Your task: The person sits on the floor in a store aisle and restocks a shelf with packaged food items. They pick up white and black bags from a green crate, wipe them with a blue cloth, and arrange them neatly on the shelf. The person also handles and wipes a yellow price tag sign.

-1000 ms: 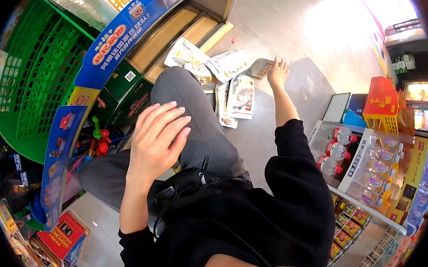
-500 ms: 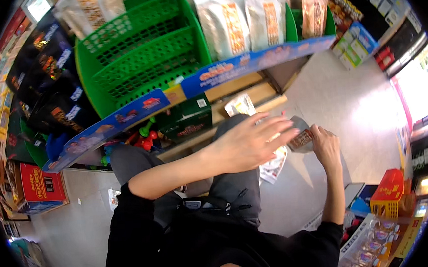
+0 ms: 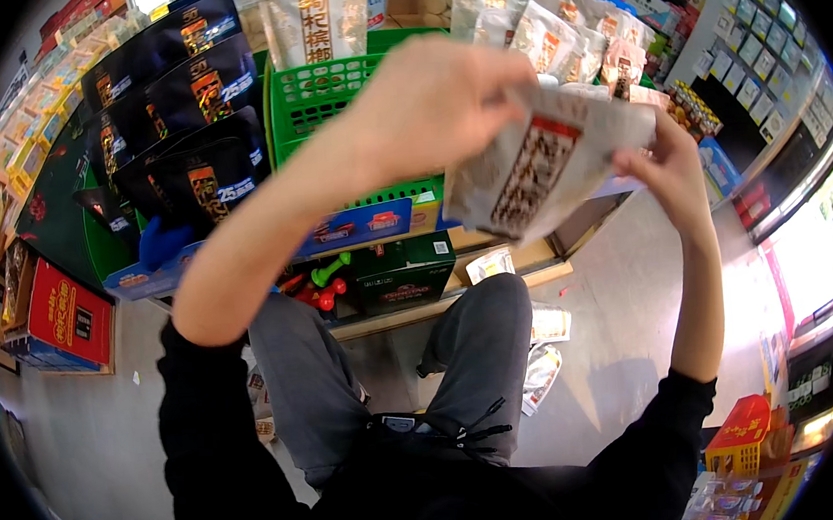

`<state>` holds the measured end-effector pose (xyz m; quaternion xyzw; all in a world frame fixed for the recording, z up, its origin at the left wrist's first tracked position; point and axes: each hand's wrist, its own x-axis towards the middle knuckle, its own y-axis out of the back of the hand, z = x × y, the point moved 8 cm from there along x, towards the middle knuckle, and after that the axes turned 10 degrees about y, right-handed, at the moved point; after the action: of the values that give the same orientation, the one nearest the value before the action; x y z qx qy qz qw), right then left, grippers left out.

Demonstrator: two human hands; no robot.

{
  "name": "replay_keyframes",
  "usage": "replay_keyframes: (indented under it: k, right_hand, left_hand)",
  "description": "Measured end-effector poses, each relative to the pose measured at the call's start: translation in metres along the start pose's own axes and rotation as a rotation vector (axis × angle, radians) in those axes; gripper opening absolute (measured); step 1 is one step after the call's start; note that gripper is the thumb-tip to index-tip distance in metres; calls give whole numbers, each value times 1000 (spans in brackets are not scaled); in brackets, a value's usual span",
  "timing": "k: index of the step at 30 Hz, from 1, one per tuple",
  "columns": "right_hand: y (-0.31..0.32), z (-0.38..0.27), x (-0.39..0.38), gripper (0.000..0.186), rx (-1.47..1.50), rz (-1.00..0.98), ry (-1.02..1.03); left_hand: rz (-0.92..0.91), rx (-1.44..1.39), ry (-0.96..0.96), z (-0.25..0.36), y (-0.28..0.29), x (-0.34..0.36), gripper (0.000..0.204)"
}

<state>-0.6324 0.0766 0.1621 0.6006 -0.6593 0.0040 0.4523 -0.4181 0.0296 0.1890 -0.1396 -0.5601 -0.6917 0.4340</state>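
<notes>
A silvery-white snack pouch (image 3: 538, 176) with a brown printed panel is held up tilted in front of the shelf display. My left hand (image 3: 445, 108), blurred by motion, has its fingers closed on the pouch's upper left corner. On the opposite side my right hand (image 3: 668, 160) grips the edge, the thumb on the near face. Behind my left hand and forearm is a green perforated basket (image 3: 322, 78), partly covered by them. One white pouch (image 3: 315, 24) stands upright at the back of that basket. To the right, more white pouches (image 3: 551, 38) stand in rows, partly hidden by the held one.
Black pouches (image 3: 203, 183) fill the left basket. Under the shelf sit a dark green box (image 3: 403, 275) and red and green toys (image 3: 326, 284). Several pouches lie on the floor, one (image 3: 541, 377) beside my right knee. A red box (image 3: 68, 323) stands at far left.
The pouch has risen from low on the right to in front of the baskets. My left hand, earlier spread beside it, now grips its corner. The view has shifted, showing more of the display.
</notes>
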Motion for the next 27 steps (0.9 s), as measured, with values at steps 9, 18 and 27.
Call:
replay_keyframes:
  k: [9,18,27]
  right_hand:
    - [-7,41,188,17,385,287,142]
    - [-37,108,287,24,366,601,159]
    - [-120,136,317,28,504,223,-44]
  left_hand:
    - [230,178,246,-103,120,107,34]
    - [34,969,705,-271,88,93,82]
    - [228,957,230,-265,102,72,71]
